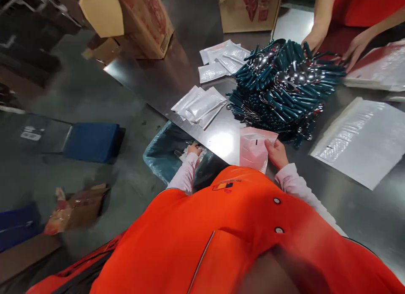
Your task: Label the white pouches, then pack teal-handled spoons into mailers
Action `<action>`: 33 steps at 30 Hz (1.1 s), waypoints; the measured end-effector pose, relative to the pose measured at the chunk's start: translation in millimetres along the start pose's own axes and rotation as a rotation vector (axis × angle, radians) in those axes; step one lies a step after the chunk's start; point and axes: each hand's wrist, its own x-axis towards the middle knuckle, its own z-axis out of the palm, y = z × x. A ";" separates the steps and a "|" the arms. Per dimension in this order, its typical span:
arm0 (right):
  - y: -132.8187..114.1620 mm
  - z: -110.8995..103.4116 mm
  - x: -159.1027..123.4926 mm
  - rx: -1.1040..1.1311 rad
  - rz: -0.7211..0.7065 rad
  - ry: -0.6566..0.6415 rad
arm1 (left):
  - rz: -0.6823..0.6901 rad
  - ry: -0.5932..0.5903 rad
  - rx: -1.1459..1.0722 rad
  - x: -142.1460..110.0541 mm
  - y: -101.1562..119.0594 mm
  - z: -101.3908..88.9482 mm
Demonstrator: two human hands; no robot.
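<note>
Pinching right edge of pink packet (253, 148) between thumb and fingers, right hand (277, 154). Packet at near table (223, 140) edge, lower end partly behind orange shirt (202, 226). Left hand (194, 149) down in lined bin (156, 159), by whitish scraps (183, 155); fingertips hidden, can't tell grip. Green-handled cutlery heap (284, 91) just beyond packet, partly blocking co-worker's hands (357, 49). White mailers (363, 138) right.

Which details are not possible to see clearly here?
All in the head view:
Left hand: grip too small and shadowed inside the plastic-lined bin.
Pink mailer in right hand: inside hidden by its front.
Teal-handled cutlery: lower pieces hidden by upper ones.
Co-worker: head cut off by top edge.
</note>
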 end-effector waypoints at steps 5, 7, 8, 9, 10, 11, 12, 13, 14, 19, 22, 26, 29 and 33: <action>-6.4 -17.4 1.4 -0.084 -0.026 0.010 | 0.020 -0.207 -0.522 49.9 68.0 73.6; -9.6 -26.3 -0.4 -0.133 -0.026 0.009 | 0.087 -0.345 -0.776 64.5 95.8 92.9; -11.4 -31.1 -1.7 -0.154 -0.026 0.008 | 0.102 -0.388 -0.855 69.8 106.1 99.2; -13.3 -36.1 -2.9 -0.166 -0.031 0.009 | 0.107 -0.409 -0.890 74.1 113.7 103.5; -15.2 -41.1 -3.9 -0.167 -0.040 0.013 | 0.109 -0.416 -0.903 77.5 118.8 105.9; -17.1 -45.9 -4.5 -0.161 -0.051 0.015 | 0.112 -0.418 -0.903 80.3 122.0 106.7; -19.0 -50.5 -4.7 -0.150 -0.065 0.016 | 0.122 -0.422 -0.895 82.6 123.8 106.1; -20.8 -54.8 -4.4 -0.138 -0.080 0.013 | 0.141 -0.427 -0.876 84.5 124.9 104.2; -22.5 -58.8 -3.7 -0.130 -0.091 0.004 | 0.166 -0.432 -0.848 86.2 125.9 101.2; -27.4 -73.6 0.8 -0.174 -0.081 -0.106 | 0.343 -0.463 -0.595 88.2 132.7 78.6; -24.6 -72.9 3.6 -0.185 -0.071 -0.111 | 0.451 -0.454 -0.516 85.5 133.3 73.5; -15.2 -58.4 6.6 -0.148 -0.005 0.006 | 0.388 -0.370 -0.649 83.6 126.0 88.5; -9.4 -46.5 4.5 0.021 0.041 -0.005 | 0.190 -0.374 -0.942 80.2 119.1 107.5; -9.6 -33.9 -2.4 0.155 0.108 -0.086 | 0.003 -0.491 -1.144 58.4 119.6 131.5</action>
